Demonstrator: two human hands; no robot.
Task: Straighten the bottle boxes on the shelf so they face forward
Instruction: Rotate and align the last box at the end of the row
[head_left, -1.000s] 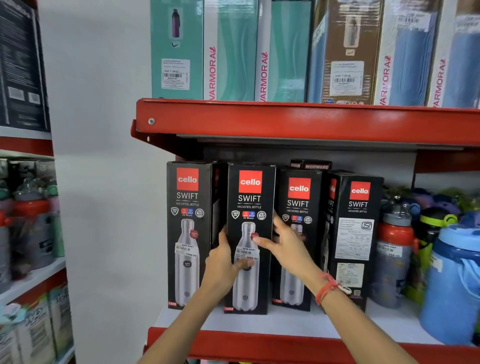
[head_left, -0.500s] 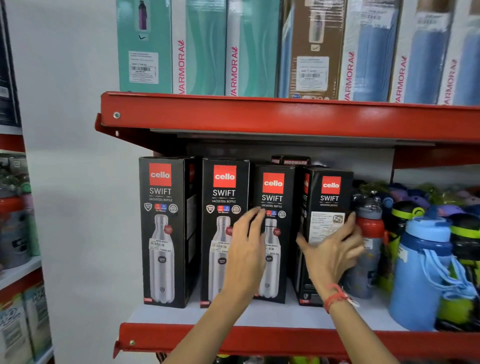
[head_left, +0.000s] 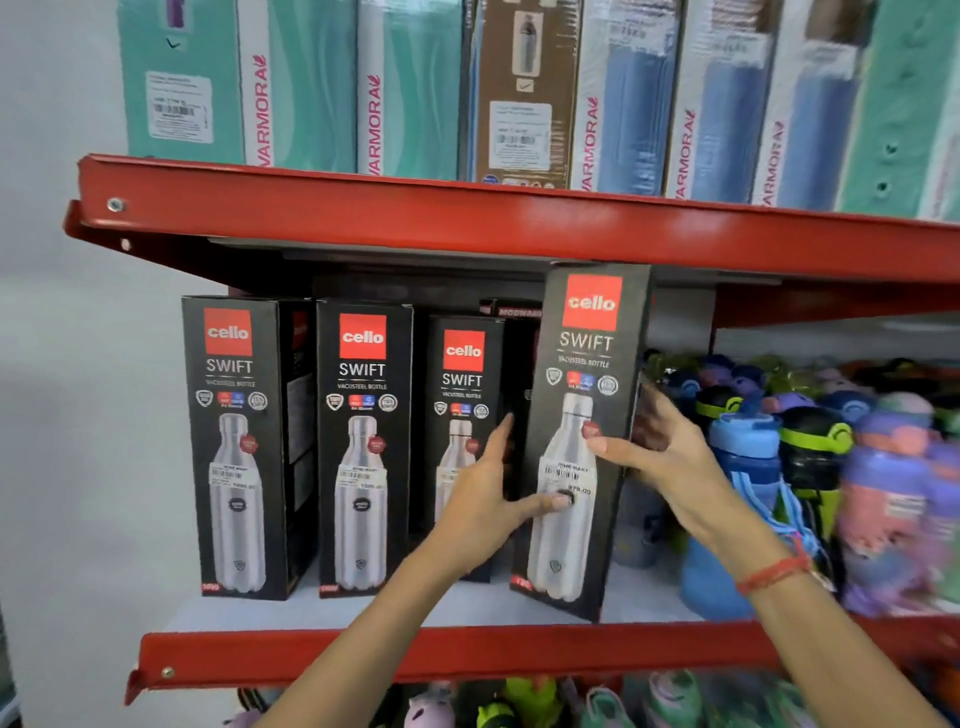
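Three left boxes (head_left: 363, 447) faced forward on shelf (head_left: 415, 657). Fourth box (head_left: 582, 441), frame centre, tilted, pulled forward, front showing; left hand (head_left: 483, 512) and right hand (head_left: 670, 457) gripped its sides, fingers spread. Seating it remained.

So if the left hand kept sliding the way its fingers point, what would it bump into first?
Probably the third black box. The left hand points up and back into the dark gap between that box and the fourth box, which both hands hold. Depth is hard to judge, so it may slip into the gap instead.
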